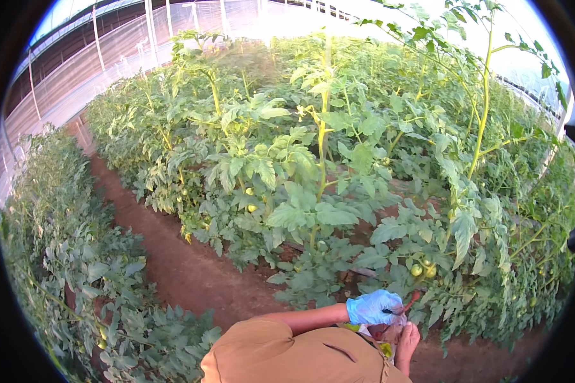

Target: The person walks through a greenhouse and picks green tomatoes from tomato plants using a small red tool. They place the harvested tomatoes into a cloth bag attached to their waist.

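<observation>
My left hand (374, 307), in a thin blue disposable glove, is closed in front of my chest at the lower right. A slim red object (413, 299) sticks out past its fingers; its kind cannot be told. A small dark piece (387, 311) shows at the palm. Just below, my bare right hand (406, 342) pinches the edge of a clear plastic bag (393, 329). Something dark reddish shows through the plastic, and yellow-green bits lie beside it. Both hands are close together, and tomato leaves hang just beyond them.
Tomato plants (287, 210) stand in rows ahead, with green tomatoes (422, 270) beyond my hands. A bare soil path (187, 258) runs between rows on the left. Tall stems (481, 110) rise at right. Greenhouse plastic walls (124, 52) with white posts stand behind.
</observation>
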A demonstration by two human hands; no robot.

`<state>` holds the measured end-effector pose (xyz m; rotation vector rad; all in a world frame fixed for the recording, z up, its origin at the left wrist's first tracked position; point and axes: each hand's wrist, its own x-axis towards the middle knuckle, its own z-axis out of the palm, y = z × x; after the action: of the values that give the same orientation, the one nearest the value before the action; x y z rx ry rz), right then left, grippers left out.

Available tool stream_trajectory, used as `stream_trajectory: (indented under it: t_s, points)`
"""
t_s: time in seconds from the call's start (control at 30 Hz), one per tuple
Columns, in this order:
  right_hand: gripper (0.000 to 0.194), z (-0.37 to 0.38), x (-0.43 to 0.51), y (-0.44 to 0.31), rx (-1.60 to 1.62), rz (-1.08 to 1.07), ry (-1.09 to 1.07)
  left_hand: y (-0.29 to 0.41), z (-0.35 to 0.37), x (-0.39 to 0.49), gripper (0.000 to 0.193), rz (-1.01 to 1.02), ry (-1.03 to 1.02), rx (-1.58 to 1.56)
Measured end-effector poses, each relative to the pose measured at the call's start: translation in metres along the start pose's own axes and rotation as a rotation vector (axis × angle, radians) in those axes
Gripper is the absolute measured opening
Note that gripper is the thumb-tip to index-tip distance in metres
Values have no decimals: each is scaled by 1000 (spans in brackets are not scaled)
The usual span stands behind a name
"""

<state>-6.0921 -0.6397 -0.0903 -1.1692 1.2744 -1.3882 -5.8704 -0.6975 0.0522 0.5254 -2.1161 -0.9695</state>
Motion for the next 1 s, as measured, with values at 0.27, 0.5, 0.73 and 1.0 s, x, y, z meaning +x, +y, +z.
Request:
stream_trajectory:
  t_s: [0.27,0.5,0.73,1.0]
  points:
    - [24,-5,-6,36,-70,18,15,18,-3,-3,34,-142,-76,-46]
    - [11,-1,-10,60,1,157,-71,9,-3,-6,33,-114,-55,-74]
    - [37,6,-10,33,-289,-236,-205,16,-8,-8,32,-136,-81,-77]
    - [25,14,-18,44,-490,-22,9,12,-4,-9,29,-99,-140,-53]
